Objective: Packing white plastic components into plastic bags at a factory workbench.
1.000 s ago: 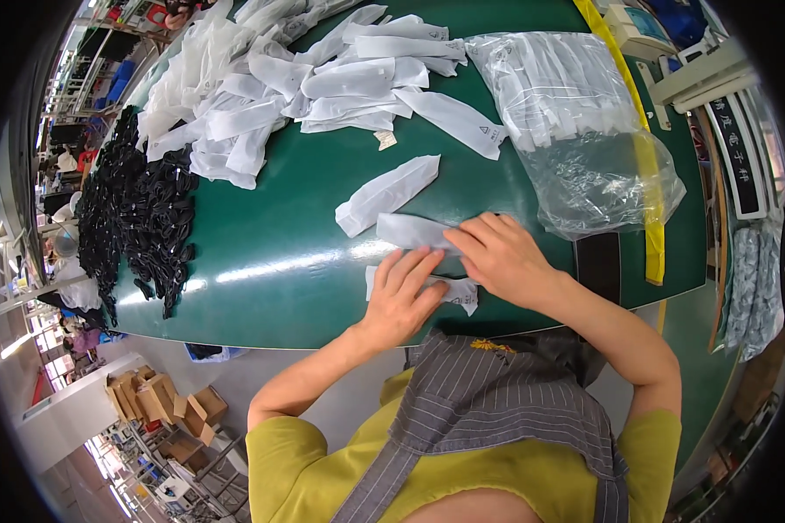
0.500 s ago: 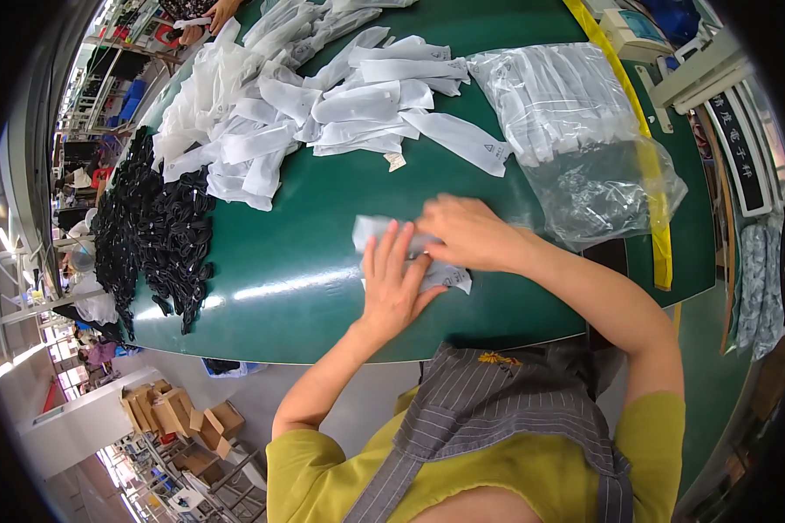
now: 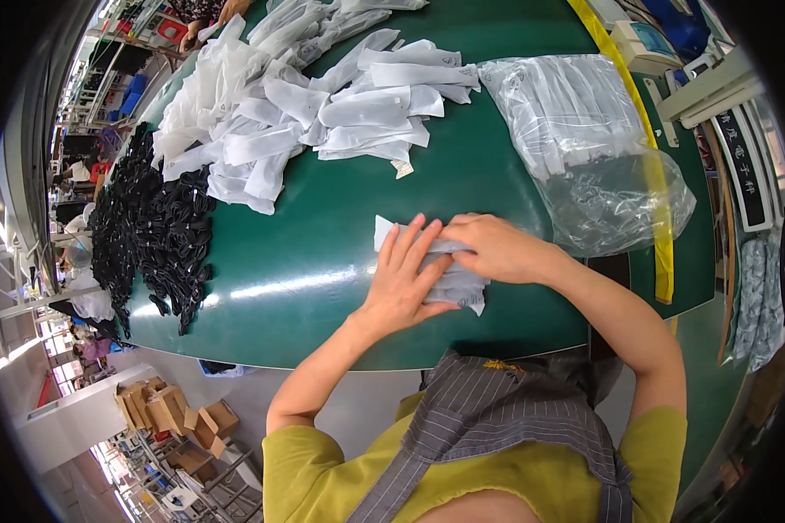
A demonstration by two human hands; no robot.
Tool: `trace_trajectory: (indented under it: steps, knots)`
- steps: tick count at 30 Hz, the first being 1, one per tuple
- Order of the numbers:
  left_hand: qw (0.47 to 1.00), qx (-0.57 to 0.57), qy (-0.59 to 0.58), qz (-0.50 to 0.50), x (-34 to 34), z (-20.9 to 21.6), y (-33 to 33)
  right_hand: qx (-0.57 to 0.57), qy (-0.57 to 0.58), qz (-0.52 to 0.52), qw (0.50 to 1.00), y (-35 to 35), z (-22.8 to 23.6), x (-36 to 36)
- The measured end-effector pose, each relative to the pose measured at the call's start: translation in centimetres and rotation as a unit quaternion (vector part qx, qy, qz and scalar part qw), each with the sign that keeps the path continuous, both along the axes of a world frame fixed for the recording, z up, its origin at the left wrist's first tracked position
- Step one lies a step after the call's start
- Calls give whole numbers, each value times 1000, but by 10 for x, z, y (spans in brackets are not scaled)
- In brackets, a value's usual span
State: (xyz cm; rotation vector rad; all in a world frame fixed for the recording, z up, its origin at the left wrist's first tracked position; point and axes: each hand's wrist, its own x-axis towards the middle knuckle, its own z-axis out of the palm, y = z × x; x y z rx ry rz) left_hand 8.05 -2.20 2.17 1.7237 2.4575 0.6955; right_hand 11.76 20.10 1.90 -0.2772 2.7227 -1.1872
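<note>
Just beyond the striped apron [image 3: 497, 405], near the front edge of the green table [image 3: 305, 327], a few white pouches [image 3: 459, 292] lie layered under both hands. The left hand [image 3: 401, 283] rests flat across them with fingers parted and thumb out along the lower side, seemingly to stop thin film slipping on a glossy top. The right hand [image 3: 501, 250] comes in opposite, fingers close together and bent over the upper pouch; its fingertips are partly hidden, so I cannot tell whether they pinch it. Holding from both sides probably keeps the layers lined up.

Farther out on the left, black corded pieces [image 3: 174, 235] lie in a loose pile. To the right, a clear bag [image 3: 541, 113] holds more pouches side by side, perhaps so they stay flat, its slack part toward the person and overlapping a yellow strip [image 3: 664, 270]. Beyond the hands sprawls a heap of similar pouches [image 3: 257, 148], and past it shows a co-worker's hand [image 3: 233, 9]
</note>
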Motion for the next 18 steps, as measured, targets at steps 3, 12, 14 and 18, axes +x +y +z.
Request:
trace_trajectory:
  steps: [3, 12, 14, 18]
  knots:
    - [1000, -3, -18, 7, -2, -5, 1, -33, -64, 57, 996, 9, 8, -43]
    - [997, 59, -29, 46, 8, -19, 17, 324, 213, -193, 901, 59, -13, -143]
    - [997, 43, -52, 27, 17, -15, 15, 326, 211, -191, 902, 63, -6, -128]
    - [997, 41, -61, -15, 24, -10, 15, 266, 297, -204, 894, 46, 25, -78]
